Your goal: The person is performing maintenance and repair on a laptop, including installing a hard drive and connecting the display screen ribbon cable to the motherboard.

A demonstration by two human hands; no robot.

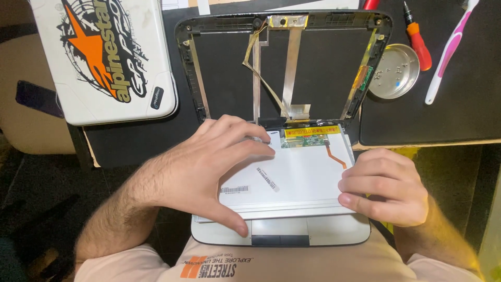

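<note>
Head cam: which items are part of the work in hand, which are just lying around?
In hand: left hand and right hand on the screen panel; open lid frame; laptop base.
Lying about: white cover, screw dish, orange screwdriver, toothbrush.

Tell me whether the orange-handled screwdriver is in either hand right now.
No. The orange-handled screwdriver lies on the black mat beside the metal dish, while both hands rest on the screen panel.
</note>
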